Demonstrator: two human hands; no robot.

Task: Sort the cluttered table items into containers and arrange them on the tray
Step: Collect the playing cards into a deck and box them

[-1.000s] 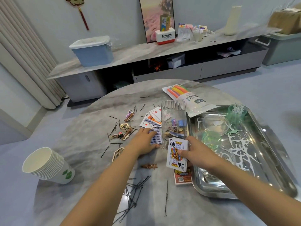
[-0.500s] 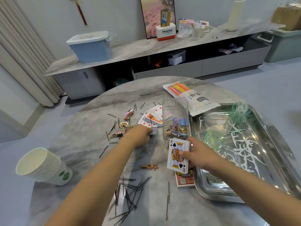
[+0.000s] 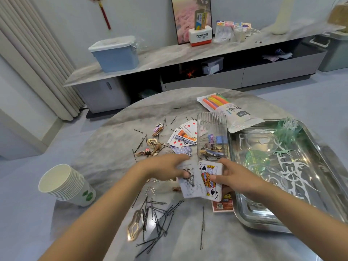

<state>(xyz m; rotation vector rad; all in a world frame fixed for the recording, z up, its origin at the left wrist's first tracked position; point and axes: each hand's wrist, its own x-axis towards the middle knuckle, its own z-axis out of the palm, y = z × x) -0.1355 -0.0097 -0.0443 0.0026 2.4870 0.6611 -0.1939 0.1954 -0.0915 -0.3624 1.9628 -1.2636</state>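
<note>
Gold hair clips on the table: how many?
2. One gold hair clip lies near the table's front edge beside the black hairpins; another sits left of the spread cards. More may be hidden in the clutter.

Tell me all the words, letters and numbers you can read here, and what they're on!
"Panasonic": white and red box on the long shelf; smaller print under it is too small.
"K" with a spade: top card of the deck in the right hand.
White pouch: print too blurred.
Red leaflet: a square code, text unreadable.
Blurred card in the left hand: unreadable.
</note>
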